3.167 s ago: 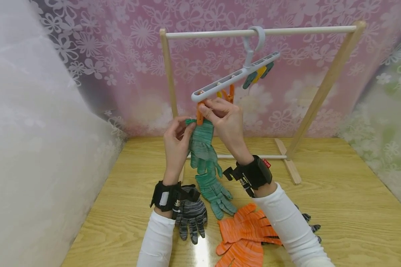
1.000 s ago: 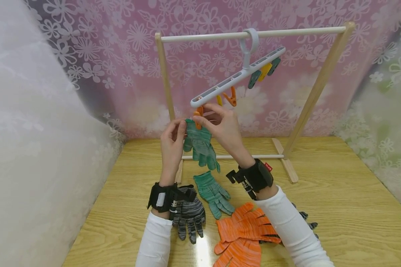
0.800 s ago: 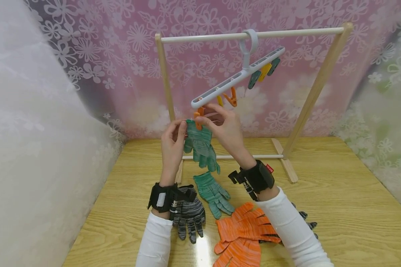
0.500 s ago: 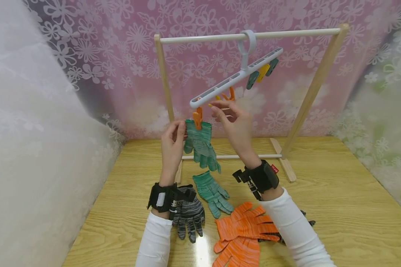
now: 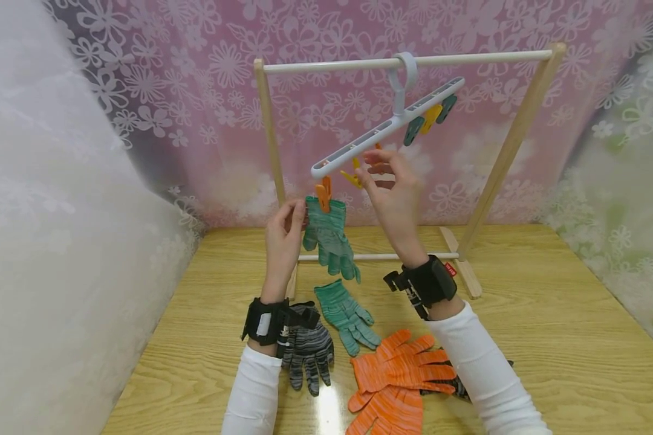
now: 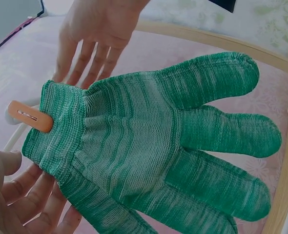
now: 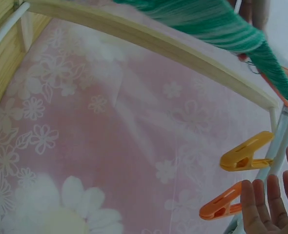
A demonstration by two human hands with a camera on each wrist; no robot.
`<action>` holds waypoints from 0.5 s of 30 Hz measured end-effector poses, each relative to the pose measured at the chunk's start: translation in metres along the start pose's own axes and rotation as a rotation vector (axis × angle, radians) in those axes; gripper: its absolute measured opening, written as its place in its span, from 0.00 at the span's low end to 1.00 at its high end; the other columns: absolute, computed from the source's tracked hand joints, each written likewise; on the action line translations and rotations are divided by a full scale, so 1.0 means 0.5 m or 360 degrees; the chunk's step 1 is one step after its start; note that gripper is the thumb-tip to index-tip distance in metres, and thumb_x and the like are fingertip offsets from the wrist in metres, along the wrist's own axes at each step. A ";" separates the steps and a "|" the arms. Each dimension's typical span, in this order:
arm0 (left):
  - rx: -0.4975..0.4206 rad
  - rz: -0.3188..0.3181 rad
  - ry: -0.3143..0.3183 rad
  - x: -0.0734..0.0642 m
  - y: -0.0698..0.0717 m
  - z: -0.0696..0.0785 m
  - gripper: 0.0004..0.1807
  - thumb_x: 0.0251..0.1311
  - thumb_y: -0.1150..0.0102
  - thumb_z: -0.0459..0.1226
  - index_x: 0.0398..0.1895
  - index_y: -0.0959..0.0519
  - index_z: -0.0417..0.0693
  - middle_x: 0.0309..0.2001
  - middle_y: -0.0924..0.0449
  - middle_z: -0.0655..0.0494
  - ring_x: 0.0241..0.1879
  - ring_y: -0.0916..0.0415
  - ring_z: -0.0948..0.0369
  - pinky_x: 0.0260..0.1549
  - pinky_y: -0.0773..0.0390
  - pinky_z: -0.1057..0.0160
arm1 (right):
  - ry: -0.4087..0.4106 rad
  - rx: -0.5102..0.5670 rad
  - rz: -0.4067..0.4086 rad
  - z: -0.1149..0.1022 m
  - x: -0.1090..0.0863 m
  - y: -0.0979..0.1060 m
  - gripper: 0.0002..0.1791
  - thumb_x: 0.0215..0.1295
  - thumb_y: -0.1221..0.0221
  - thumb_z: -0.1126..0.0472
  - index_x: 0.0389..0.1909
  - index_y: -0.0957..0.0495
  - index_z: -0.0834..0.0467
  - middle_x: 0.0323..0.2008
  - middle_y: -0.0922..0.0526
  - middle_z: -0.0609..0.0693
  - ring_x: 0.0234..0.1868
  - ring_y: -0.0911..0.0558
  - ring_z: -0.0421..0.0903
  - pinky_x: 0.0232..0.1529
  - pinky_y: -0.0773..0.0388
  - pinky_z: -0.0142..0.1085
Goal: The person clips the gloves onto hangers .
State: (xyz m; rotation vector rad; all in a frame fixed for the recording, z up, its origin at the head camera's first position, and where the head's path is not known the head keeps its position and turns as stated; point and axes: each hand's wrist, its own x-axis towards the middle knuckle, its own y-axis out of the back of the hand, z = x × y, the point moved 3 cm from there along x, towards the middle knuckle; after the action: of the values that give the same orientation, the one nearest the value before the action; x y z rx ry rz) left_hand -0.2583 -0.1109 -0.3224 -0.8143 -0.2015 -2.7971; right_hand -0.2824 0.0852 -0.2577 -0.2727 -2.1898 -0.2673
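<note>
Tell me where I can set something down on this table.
Bare table shows right of the right sleeve and rack foot, and left of the left sleeve, toward the white sheet. Crowded: between the sleeves, where a grey glove, flat green glove and orange gloves lie close; above, left hand, hung glove and right hand.

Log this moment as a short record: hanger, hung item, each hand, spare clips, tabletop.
Hanger: grey clip hanger, hooked over a white rod
Hung item: green knit glove, cuff up, in an orange clip
Left hand: at the cuff's edge, fingers partly behind it
Right hand: near a yellow clip, holding nothing
Clips at head view's right end: two teal, one yellow, unloaded
Tabletop: second green glove, grey-black glove, two orange gloves, dark glove partly hidden
</note>
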 end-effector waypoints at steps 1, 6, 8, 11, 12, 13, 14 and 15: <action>0.0005 0.0003 -0.0001 -0.001 0.001 0.000 0.16 0.79 0.53 0.35 0.51 0.20 0.30 0.42 0.19 0.33 0.42 0.20 0.43 0.48 0.18 0.45 | -0.0010 -0.0023 -0.0008 0.002 0.000 -0.002 0.19 0.63 0.30 0.63 0.53 0.19 0.64 0.48 0.16 0.58 0.45 0.16 0.55 0.44 0.15 0.44; 0.0020 0.0003 -0.0053 -0.002 0.006 0.001 0.17 0.79 0.51 0.40 0.50 0.18 0.36 0.41 0.18 0.39 0.41 0.18 0.48 0.47 0.16 0.49 | -0.0075 -0.0102 -0.0052 0.015 -0.005 -0.016 0.24 0.60 0.27 0.61 0.54 0.22 0.65 0.50 0.17 0.58 0.47 0.17 0.56 0.47 0.15 0.50; 0.0015 -0.0003 -0.0079 -0.003 0.007 0.000 0.17 0.79 0.51 0.40 0.49 0.18 0.36 0.40 0.18 0.39 0.40 0.18 0.48 0.46 0.16 0.49 | -0.0092 -0.0127 -0.0068 0.021 -0.008 -0.022 0.26 0.59 0.26 0.60 0.55 0.22 0.65 0.51 0.18 0.58 0.48 0.16 0.55 0.47 0.15 0.50; -0.0004 -0.0010 -0.0097 -0.002 0.007 -0.001 0.17 0.79 0.51 0.40 0.49 0.18 0.35 0.41 0.18 0.39 0.40 0.18 0.48 0.46 0.16 0.49 | -0.0102 -0.0140 -0.0082 0.026 -0.009 -0.030 0.27 0.59 0.26 0.59 0.56 0.22 0.64 0.51 0.18 0.58 0.47 0.15 0.54 0.46 0.15 0.51; -0.0007 -0.0011 -0.0099 -0.002 0.007 -0.001 0.17 0.79 0.51 0.40 0.49 0.18 0.35 0.41 0.18 0.38 0.40 0.18 0.48 0.46 0.15 0.49 | -0.0104 -0.0147 -0.0082 0.026 -0.009 -0.031 0.27 0.58 0.26 0.58 0.56 0.22 0.64 0.51 0.17 0.59 0.47 0.15 0.54 0.46 0.15 0.51; -0.0014 -0.0012 -0.0096 -0.002 0.007 0.000 0.17 0.79 0.51 0.39 0.49 0.18 0.34 0.41 0.18 0.38 0.40 0.18 0.48 0.46 0.15 0.49 | -0.0109 -0.0153 -0.0083 0.025 -0.009 -0.033 0.27 0.58 0.26 0.58 0.56 0.21 0.64 0.51 0.17 0.58 0.46 0.15 0.54 0.46 0.15 0.51; -0.0021 -0.0013 -0.0094 -0.002 0.006 0.000 0.17 0.79 0.51 0.39 0.49 0.18 0.34 0.41 0.18 0.38 0.40 0.17 0.47 0.46 0.15 0.49 | -0.0110 -0.0158 -0.0085 0.025 -0.008 -0.035 0.27 0.59 0.26 0.58 0.56 0.21 0.64 0.50 0.16 0.58 0.46 0.14 0.54 0.46 0.15 0.51; -0.0031 -0.0013 -0.0094 -0.002 0.005 0.000 0.16 0.79 0.51 0.38 0.49 0.18 0.34 0.41 0.18 0.38 0.40 0.17 0.47 0.46 0.15 0.49 | -0.0115 -0.0164 -0.0087 0.023 -0.007 -0.036 0.27 0.59 0.26 0.57 0.56 0.21 0.63 0.50 0.16 0.58 0.46 0.14 0.54 0.46 0.15 0.51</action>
State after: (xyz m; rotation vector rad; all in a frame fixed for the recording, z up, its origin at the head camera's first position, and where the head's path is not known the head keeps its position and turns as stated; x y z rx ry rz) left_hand -0.2570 -0.1133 -0.3228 -0.9030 -0.1882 -2.7893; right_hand -0.2944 0.0711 -0.2690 -0.2841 -2.2606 -0.4070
